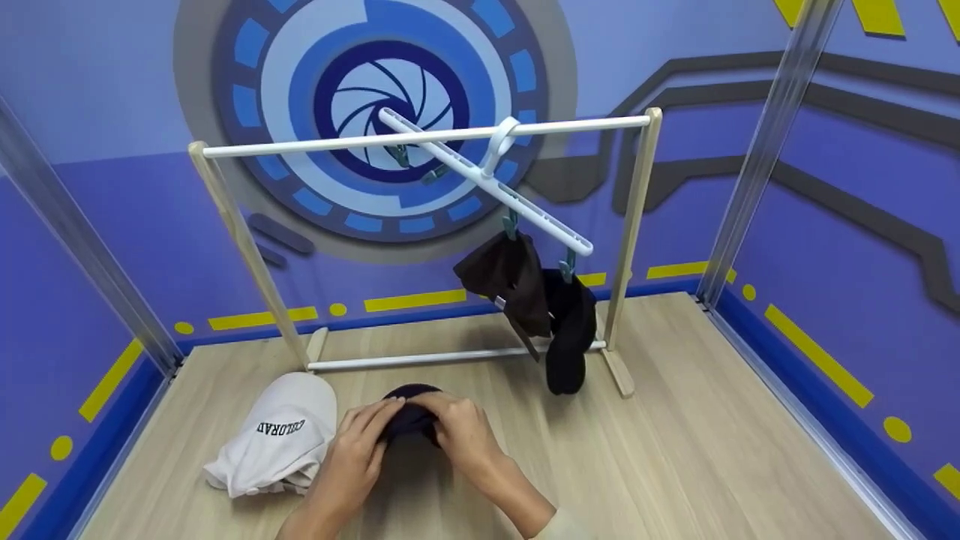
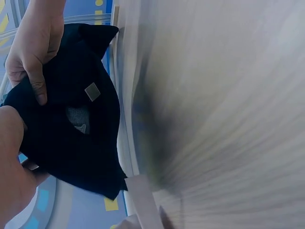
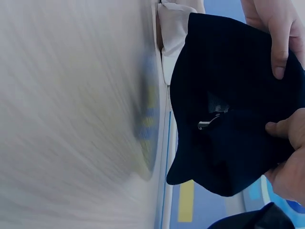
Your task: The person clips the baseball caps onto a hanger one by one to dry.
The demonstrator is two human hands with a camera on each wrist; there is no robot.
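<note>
Dark cloth bunches between two hands: a navy cap held above the wooden tabletop, gripped at its edge by the left hand and the right hand, fingers and thumbs pinching the fabric. Left of it lies a white cap with dark lettering, while behind, on a rack, a white hanger carries a brown cap and a black cap, each clipped by a green peg.

There is room for a hand to pass right of the held dark cap — leftward, the white cap blocks; hanging caps obstruct the far rack on its right.
</note>
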